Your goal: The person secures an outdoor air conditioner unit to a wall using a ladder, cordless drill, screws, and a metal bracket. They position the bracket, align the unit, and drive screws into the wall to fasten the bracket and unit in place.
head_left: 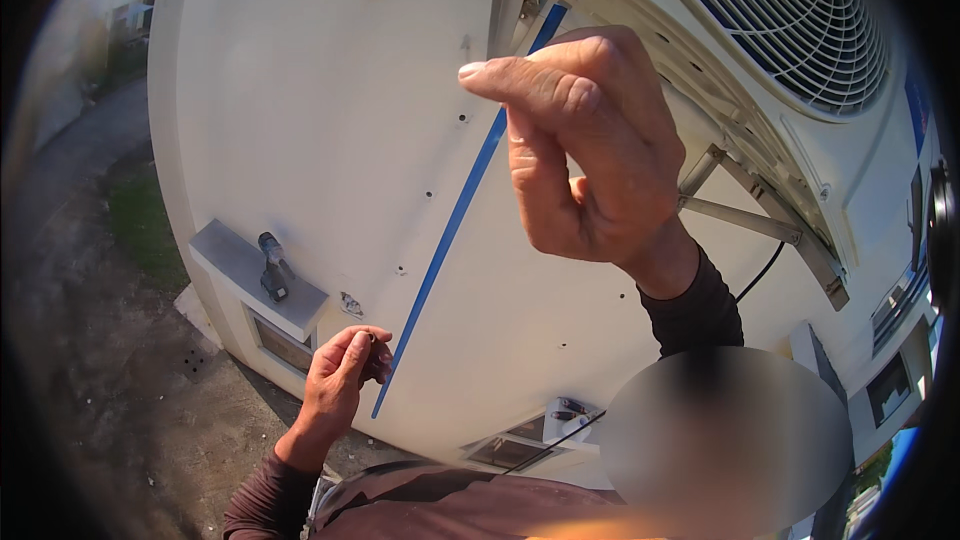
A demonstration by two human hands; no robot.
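My right hand (pixel 600 140) is raised close in front of the wall, with its fingers curled and the thumb and index finger pressed together. Anything pinched at those tips is too small or hidden to make out. Lower and to the left, my left hand (pixel 340 380) is closed, with a small brownish thing (pixel 372 338) at its fingertips whose kind I cannot tell. A long, narrow blue strip (pixel 440 250) runs slanting along the white wall (pixel 320 130). Its upper part passes behind my right hand, and its lower end lies just right of my left hand.
An outdoor air-conditioner unit (pixel 800 30) with a round grille sits at the upper right on a metal bracket (pixel 745 218). A cordless drill (pixel 272 265) rests on a grey ledge (pixel 225 255) at the left. Several small holes dot the wall. A dark cable (pixel 762 272) hangs below the unit.
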